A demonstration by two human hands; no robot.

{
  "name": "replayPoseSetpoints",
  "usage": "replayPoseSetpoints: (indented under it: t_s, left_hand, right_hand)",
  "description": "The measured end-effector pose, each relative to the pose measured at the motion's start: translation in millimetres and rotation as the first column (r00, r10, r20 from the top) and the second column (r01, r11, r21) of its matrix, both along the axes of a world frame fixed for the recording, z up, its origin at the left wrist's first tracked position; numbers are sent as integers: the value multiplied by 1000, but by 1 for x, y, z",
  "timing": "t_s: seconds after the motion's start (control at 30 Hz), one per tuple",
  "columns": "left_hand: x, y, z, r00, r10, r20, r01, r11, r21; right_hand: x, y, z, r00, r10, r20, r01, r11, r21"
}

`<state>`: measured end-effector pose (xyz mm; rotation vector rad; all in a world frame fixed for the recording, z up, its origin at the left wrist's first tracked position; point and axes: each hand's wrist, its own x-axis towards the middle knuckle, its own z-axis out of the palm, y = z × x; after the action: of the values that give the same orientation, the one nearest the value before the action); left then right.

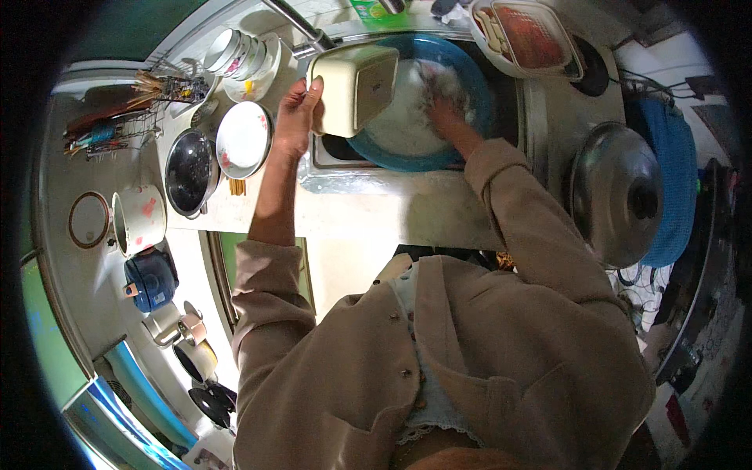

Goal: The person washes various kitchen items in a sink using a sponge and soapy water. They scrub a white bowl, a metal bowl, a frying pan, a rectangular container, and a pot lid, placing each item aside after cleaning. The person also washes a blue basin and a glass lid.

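Observation:
My left hand [295, 117] grips the rim of a cream rectangular plastic container [338, 94], tilted on its side over the left part of the sink. My right hand [445, 114] is down in the foamy water [402, 129] of a blue plastic basin [482, 88]. Motion blurs its fingers, and suds partly hide them, so I cannot tell whether they hold anything. The basin sits in a stainless steel sink [335, 179]. Above the container, a metal faucet [302, 26] reaches over from the back.
Left of the sink stand white plates [244, 141], stacked bowls [235, 53] and a dark-lined bowl [191, 170]. Beyond them is a wire utensil rack [141, 120]. A lidded food container [529, 38] sits back right, near a large metal lid [617, 194]. A green bottle [379, 12] stands behind the sink.

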<state>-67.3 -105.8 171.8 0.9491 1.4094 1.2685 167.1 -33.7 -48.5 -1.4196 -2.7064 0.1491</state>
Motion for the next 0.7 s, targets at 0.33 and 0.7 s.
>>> replayPoseSetpoints:
  t_s: [0.33,0.7]
  left_hand:
    - [30,11,-66,965,264,2,-264,965,-10]
    - [63,-3,-75,866,138,-480,-72,986,153]
  right_hand:
    - [-28,-42,176,304,-143,-942,-348,904,-250]
    - [-65,27,160,392,-421,-818,-274,795,-540]
